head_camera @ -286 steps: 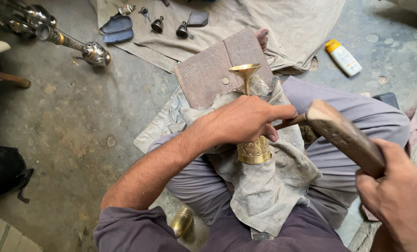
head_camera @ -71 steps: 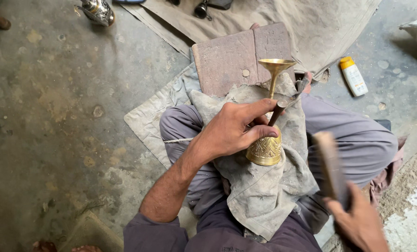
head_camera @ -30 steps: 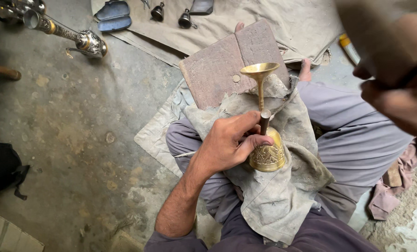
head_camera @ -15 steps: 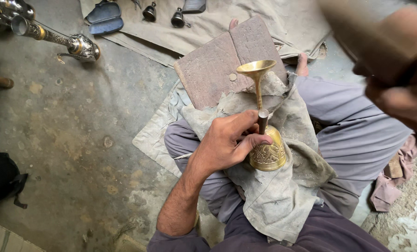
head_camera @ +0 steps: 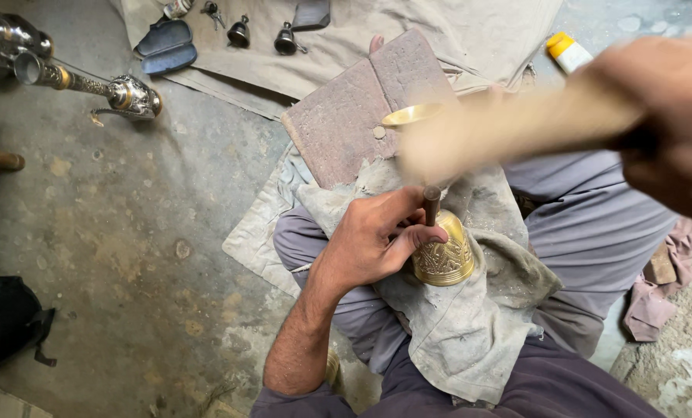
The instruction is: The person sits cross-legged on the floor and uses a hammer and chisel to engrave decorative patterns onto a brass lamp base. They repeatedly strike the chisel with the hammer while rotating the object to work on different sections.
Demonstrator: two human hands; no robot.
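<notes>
Fingers (head_camera: 408, 236) of the left hand (head_camera: 369, 244) curl tight around a thin dark punch (head_camera: 432, 205) and press on the brass goblet (head_camera: 441, 251). The punch stands almost straight up, with its tip on the goblet's carved base. The goblet lies across the person's lap on a grey cloth (head_camera: 469, 325). Its long side runs from the wide carved base, by the fingers, up and away to the small gold cup (head_camera: 410, 114) at the far end.

The right hand (head_camera: 663, 124) is up above the goblet and off to its right side. It is shut around the handle of a wooden mallet (head_camera: 508, 131). The mallet is a blur, and its head hangs just over the top of the punch. So the left hand is the one close to the goblet, and the right hand is well apart from it.

Past the goblet's cup lies a flat reddish slab (head_camera: 361, 108) on a tan sheet (head_camera: 469, 39). Two small dark bells (head_camera: 262, 35) sit on that sheet. Far left of the goblet, a shiny metal pipe piece (head_camera: 90, 85) rests on the floor (head_camera: 114, 232). A yellow-capped bottle (head_camera: 566, 53) lies beyond the goblet, to the right.
</notes>
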